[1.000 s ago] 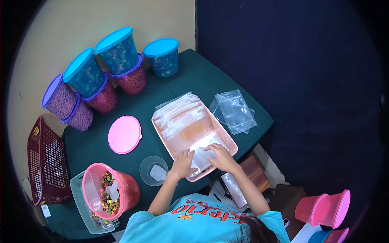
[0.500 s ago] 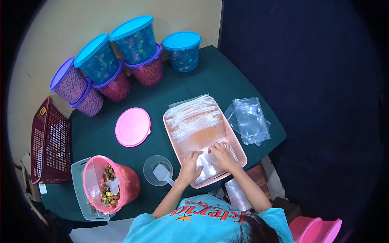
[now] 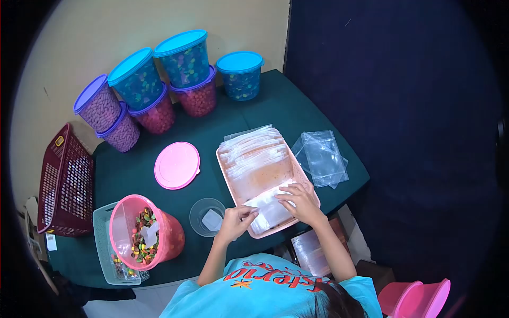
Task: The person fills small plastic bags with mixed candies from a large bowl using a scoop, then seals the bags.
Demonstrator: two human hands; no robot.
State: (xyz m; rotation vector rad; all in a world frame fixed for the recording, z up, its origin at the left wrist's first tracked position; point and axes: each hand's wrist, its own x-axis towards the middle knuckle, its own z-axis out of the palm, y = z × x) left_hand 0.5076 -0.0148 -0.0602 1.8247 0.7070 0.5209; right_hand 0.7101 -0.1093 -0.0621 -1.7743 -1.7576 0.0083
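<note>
Over the front end of a pale pink tray [image 3: 227, 177], my left hand [image 3: 236, 221] pinches the left edge of a clear plastic bag [image 3: 273, 213] with thumb and fingertips. From the other side my right hand [image 3: 301, 202] rests its spread fingers on the same bag's upper part. Several similar bags seem to lie under it, though the hands cover part of them. A packed row of plastic bags [image 3: 254, 153] fills the tray's far end. Just left of my left hand stands a clear round bowl [image 3: 197, 221] with a white scoop [image 3: 213, 220] in it.
A pink tub [image 3: 172, 241] of colourful candies leans in a teal basket [image 3: 102, 254]. A pink lid [image 3: 177, 165] lies behind. Loose clear bags [image 3: 324, 159] are right of the tray. Lidded tubs [image 3: 185, 63] stack along the wall; a maroon basket [image 3: 74, 196] stands left.
My left hand has moved slightly left and now pinches the bag's edge. The right hand has shifted a little right, and the bag lies higher across the tray. The view has tilted slightly.
</note>
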